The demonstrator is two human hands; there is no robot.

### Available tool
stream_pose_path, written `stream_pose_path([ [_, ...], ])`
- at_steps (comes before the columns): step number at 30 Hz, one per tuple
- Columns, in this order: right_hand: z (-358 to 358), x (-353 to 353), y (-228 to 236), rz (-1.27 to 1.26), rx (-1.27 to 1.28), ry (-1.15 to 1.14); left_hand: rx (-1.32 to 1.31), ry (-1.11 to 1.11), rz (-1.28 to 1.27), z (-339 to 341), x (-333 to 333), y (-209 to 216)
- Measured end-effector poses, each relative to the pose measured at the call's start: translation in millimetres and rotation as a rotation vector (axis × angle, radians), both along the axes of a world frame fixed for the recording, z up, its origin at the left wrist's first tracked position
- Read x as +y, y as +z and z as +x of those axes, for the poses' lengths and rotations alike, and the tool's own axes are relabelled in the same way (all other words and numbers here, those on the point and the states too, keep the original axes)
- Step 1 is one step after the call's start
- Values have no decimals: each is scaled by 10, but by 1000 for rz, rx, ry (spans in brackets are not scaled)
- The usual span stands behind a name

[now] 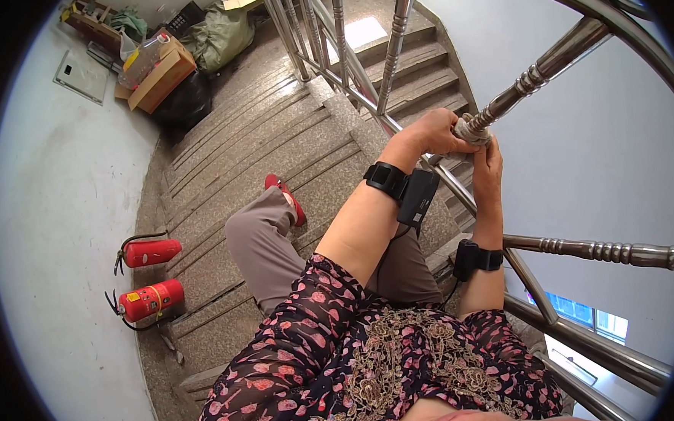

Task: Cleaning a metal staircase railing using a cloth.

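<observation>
Both my arms reach out to a shiny turned metal baluster [528,82] of the stair railing. A small greyish-beige rag [471,129] is wrapped round the baluster's lower part. My left hand [438,131] is closed on the rag from the left, the thumb pressed along it. On the near side, my right hand [488,163] has its fingers up against the rag and the baluster; some of its fingers are hidden behind them. Black straps with small boxes sit on both my forearms.
Stone steps [249,139] run along the railing, and a further flight [421,73] lies beyond it. Two red fire extinguishers [152,253] stand by the left wall. A cardboard box [164,78], a green sack [225,39] and a black bag fill the far left corner.
</observation>
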State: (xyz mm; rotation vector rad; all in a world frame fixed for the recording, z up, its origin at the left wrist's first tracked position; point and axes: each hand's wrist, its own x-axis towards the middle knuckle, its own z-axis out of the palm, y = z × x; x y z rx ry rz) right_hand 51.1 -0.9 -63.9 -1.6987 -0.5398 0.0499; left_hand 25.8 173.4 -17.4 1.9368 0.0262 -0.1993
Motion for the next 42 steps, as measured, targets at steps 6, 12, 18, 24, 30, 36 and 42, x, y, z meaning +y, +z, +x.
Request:
stream_pose_path([
  [6, -6, -4, -105, -30, 13, -9, 12, -19, 85, 16, -25, -91],
  [12, 60, 6, -478, -113, 77, 11, 83, -126, 337, 109, -96, -388],
  [18, 140, -75, -614, -117, 127, 24, 168, -92, 297, 151, -128, -397],
  [24, 54, 9, -592, -149, 213, 88, 147, -74, 262, 147, -48, -643],
  [30, 47, -37, -635, -43, 398, 104, 165, -82, 504, 98, -162, -323],
  [36, -56, -37, -385, 109, 532, 158, 148, -6, 590, 70, -138, -254],
  [42, -89, -61, -247, 242, 660, 136, 142, 11, 472, 56, -39, -246],
])
